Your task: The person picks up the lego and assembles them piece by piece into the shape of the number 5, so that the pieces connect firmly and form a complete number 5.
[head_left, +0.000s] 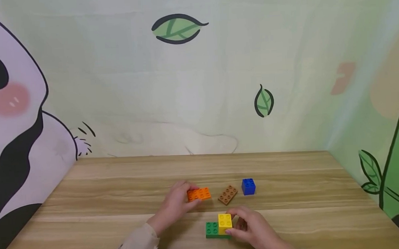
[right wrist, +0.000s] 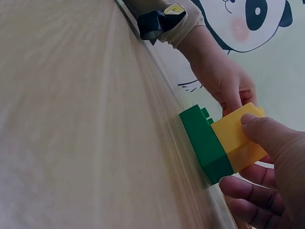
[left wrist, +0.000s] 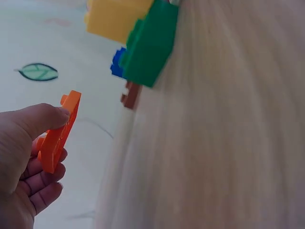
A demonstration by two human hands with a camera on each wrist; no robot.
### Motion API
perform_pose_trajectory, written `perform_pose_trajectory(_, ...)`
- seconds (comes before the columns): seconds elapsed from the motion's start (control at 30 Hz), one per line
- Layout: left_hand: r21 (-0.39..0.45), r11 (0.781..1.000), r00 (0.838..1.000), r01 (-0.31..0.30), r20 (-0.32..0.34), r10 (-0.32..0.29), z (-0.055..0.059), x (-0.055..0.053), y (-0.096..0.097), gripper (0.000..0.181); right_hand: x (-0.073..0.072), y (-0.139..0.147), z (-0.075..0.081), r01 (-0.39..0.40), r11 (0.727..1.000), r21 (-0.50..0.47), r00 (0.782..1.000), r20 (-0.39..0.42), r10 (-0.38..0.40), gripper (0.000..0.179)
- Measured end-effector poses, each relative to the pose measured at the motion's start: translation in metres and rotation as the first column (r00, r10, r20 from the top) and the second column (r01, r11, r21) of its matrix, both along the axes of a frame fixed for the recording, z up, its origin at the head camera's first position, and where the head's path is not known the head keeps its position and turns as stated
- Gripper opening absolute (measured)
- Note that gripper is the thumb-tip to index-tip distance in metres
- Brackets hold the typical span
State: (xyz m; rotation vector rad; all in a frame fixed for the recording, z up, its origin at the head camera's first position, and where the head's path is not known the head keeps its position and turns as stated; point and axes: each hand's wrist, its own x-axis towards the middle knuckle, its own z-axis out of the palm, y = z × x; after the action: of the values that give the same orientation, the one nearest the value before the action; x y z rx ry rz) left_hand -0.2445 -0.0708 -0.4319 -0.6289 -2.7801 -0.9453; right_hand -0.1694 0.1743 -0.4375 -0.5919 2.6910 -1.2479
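**Wooden tabletop, bricks half hidden by hands**

Wood-grain tabletop (head_left: 122, 202) carries everything. Left hand (head_left: 174, 206) pinches the orange plate (head_left: 199, 194), its near end covered. Right hand (head_left: 254, 230) grips the yellow brick (head_left: 225, 221) atop the green brick (head_left: 211, 230), hiding their right side. Brown plate (head_left: 227, 194) and blue brick (head_left: 248, 186) lie beyond.

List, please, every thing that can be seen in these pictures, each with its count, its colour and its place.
flat orange plastic brick: 1, orange, pinched in the left hand above the table, left of the brown one
flat brown plastic brick: 1, brown, lying on the table between the orange and blue bricks
small blue plastic brick: 1, blue, standing on the table, farthest right
green plastic brick: 1, green, on the near table, under the yellow brick
yellow plastic brick: 1, yellow, stacked on the right part of the green brick
wooden table: 1, light wood grain, below everything
left hand: 1, holds the orange brick
right hand: 1, grips the yellow-and-green stack
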Motion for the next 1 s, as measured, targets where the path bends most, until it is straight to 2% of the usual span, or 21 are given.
perform_pose_trajectory(0.13, 0.021, 0.999, 0.999, 0.043, 0.003, -0.043, 0.01, 0.008, 0.004, 0.032, 0.0, 0.0, -0.001, 0.001, 1.0, -0.002, 1.0, -0.01, -0.001, 0.045)
perform_pose_trajectory(0.23, 0.047, 0.994, 0.995, 0.097, -0.009, -0.097, 0.017, 0.015, 0.008, 0.031, 0.0, 0.0, -0.001, 0.0, 1.0, -0.008, 1.0, -0.008, 0.0, 0.044)
perform_pose_trajectory(0.4, 0.077, 0.979, 0.982, 0.189, -0.004, -0.189, 0.026, 0.025, 0.013, 0.031, -0.001, 0.0, -0.001, -0.002, 1.0, -0.01, 1.0, -0.005, 0.002, 0.043)
perform_pose_trajectory(0.53, 0.055, 0.969, 0.971, 0.239, -0.014, -0.239, 0.031, 0.032, 0.015, 0.032, -0.001, 0.0, -0.001, -0.003, 1.0, -0.013, 1.0, 0.001, 0.003, 0.042)
perform_pose_trajectory(0.67, 0.029, 0.963, 0.963, 0.268, 0.016, -0.268, 0.034, 0.037, 0.017, 0.032, 0.0, 0.001, -0.002, -0.005, 1.0, -0.023, 1.0, -0.002, 0.005, 0.041)
perform_pose_trajectory(0.8, 0.039, 0.957, 0.955, 0.287, 0.073, -0.289, 0.037, 0.04, 0.018, 0.033, 0.0, 0.001, -0.002, -0.004, 1.0, -0.022, 1.0, -0.021, 0.003, 0.04)
perform_pose_trajectory(1.0, -0.013, 0.949, 0.948, 0.316, 0.043, -0.315, 0.037, 0.044, 0.019, 0.032, 0.001, 0.001, -0.003, -0.008, 1.0, -0.022, 0.999, -0.051, 0.006, 0.04)
